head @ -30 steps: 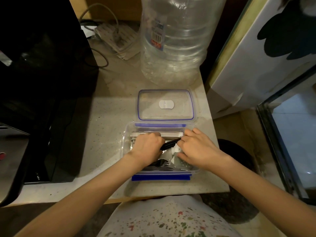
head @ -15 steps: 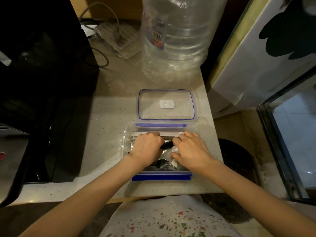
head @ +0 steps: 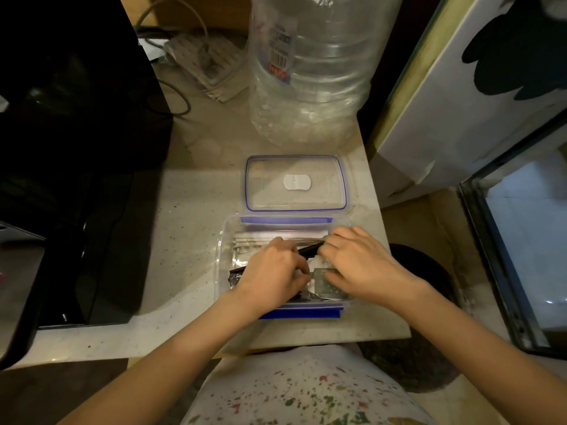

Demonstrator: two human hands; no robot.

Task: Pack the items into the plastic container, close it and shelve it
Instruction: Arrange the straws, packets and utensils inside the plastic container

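Observation:
The clear plastic container (head: 223, 259) with blue clips sits open near the counter's front edge. Its lid (head: 325, 167) lies flat just behind it. Both hands are inside the container. My left hand (head: 273, 276) is curled over a thin black utensil (head: 310, 250) that lies slanted across the contents. My right hand (head: 360, 265) rests palm down on the packets, its fingertips touching the utensil's far end and its thumb on a grey packet (head: 326, 285). White paper packets (head: 270, 236) lie along the back wall. The hands hide the other contents.
A large clear water bottle (head: 310, 75) stands behind the lid. A black appliance (head: 76, 133) fills the counter's left side, with a power strip (head: 208, 61) and cables behind. The counter (head: 190, 228) ends just right of the container, beside a white cabinet (head: 460, 111).
Both hands have stayed inside the container, working the black utensil and packets. The right hand slid a little toward the left hand and back; the container and lid have not moved.

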